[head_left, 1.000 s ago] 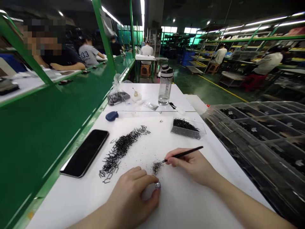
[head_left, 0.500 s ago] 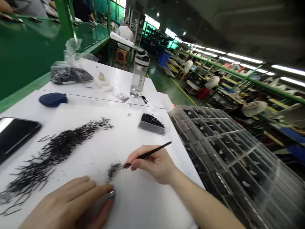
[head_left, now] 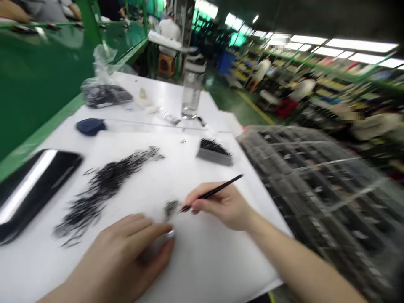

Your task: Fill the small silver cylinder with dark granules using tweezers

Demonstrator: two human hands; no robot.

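Observation:
In my right hand (head_left: 217, 206) is a pair of slim black tweezers (head_left: 221, 188), held like a pen with the tip pointing down and left. Close by that tip lies a small pile of fine dark bits (head_left: 171, 208) on the white sheet (head_left: 205, 261). My left hand (head_left: 135, 248) rests just below the pile, thumb and forefinger closed on a small shiny silvery piece (head_left: 171, 234), too blurred to name. Further left spreads a long heap of bent black pieces (head_left: 110, 179). Beyond my right hand stands a small grey box (head_left: 214, 156) filled with thin black pieces.
A phone (head_left: 38, 185) and a dark blue pouch (head_left: 91, 126) lie left. At the back are a plastic bag of dark parts (head_left: 102, 94) and a clear water bottle (head_left: 191, 92). Compartmented clear boxes (head_left: 312, 168) stand along the right edge. People sit at benches further off.
The whole view has shifted, so the table and both hands appear further right and slightly higher. Both hands keep their grips and stay by the small pile.

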